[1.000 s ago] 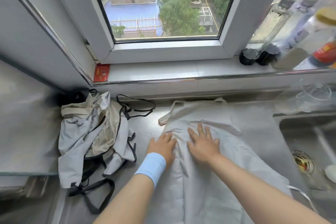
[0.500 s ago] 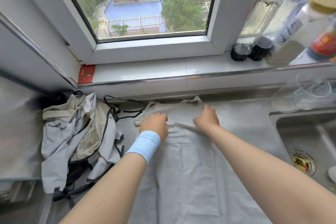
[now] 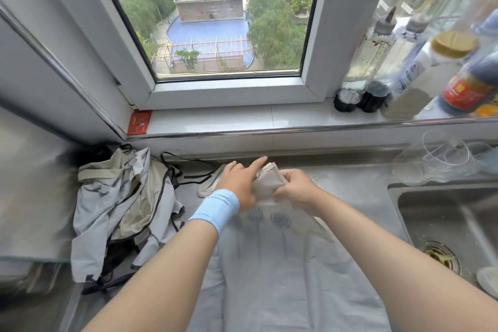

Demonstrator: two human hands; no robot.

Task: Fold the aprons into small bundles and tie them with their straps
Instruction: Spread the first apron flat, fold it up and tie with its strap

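Apron (image 3: 272,272) flat on worktop (image 3: 350,180); I see left hand (image 3: 238,183) and right hand (image 3: 295,188), fingers clamped on its folded top edge; more aprons (image 3: 121,207) heaped left

Pale grey apron (image 3: 283,272) flat on counter, far end bunched up; crumpled apron heap (image 3: 121,207) left.

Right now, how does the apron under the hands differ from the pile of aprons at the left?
The apron under the hands lies spread flat, its far end gathered by the left hand and right hand; the pile is crumpled and untouched. The pile shows black straps and beige cloth; the flat one shows a faint cutlery print. Both rest on the steel counter.
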